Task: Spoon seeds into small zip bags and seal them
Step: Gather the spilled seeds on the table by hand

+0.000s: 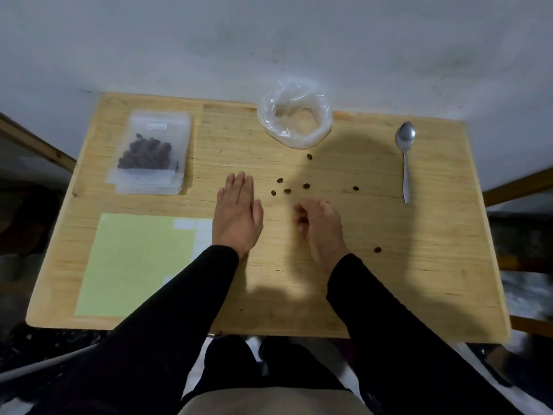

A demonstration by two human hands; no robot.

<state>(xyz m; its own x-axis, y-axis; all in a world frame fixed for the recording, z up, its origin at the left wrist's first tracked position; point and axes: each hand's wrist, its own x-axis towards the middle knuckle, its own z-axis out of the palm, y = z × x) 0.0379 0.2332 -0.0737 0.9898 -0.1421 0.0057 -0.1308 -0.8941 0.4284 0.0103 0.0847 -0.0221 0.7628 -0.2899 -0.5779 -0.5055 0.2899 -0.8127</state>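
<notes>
Resting flat mid-table [419,280], left hand [238,217] lies open; right hand [318,226] curls blurred beside loose seeds [287,191], grip unclear; spoon [405,157] near right edge.

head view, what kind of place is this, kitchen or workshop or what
Probably a makeshift home packing spot: a small wooden table against a bare wall, with a filled zip bag, a label sheet and a spoon.

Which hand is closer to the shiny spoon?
The right hand. It sits among the loose seeds, with the spoon lying off to its right. The left hand rests flat farther left, beyond the right hand.
</notes>
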